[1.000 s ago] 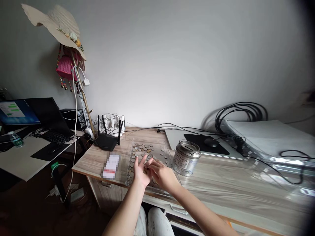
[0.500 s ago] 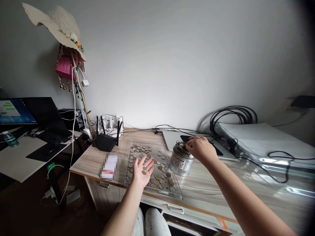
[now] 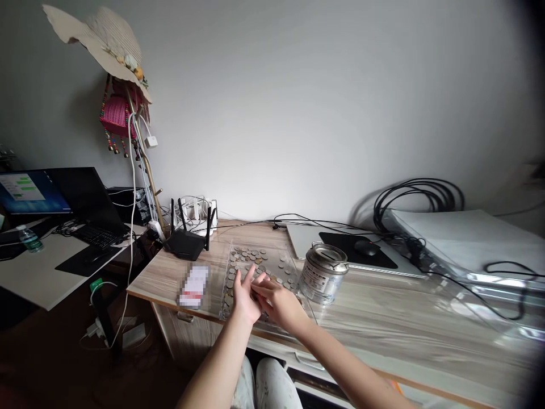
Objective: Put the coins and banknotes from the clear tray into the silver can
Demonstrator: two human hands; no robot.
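Note:
Over the clear tray (image 3: 293, 250) of coins, my left hand (image 3: 247, 304) is palm up, cupped, with its fingers stretched out. It carries coins in the palm, mostly covered by my other hand. My right hand (image 3: 283, 304) reaches across, its fingertips pinched together at the left palm on a coin (image 3: 254, 294) that is only partly visible. Many loose silver and brassy coins (image 3: 242, 255) lie spread in the tray below. Just right of the tray stands a metal tin (image 3: 321, 278) with a slot in its lid and a wire handle; neither hand touches it.
A phone-sized blurred item (image 3: 194, 287) lies left of the tray, with a black router (image 3: 185, 244) behind it. Behind the tin are a silver laptop (image 3: 302, 238), a black pad and a mouse (image 3: 367, 247). Coiled black cable (image 3: 417, 199) and a white board (image 3: 460, 233) sit at right.
My right hand has left the tin's lid and moved left and down to my left palm. The tin's slotted lid now shows. The left hand stays over the tray. The view shifted slightly.

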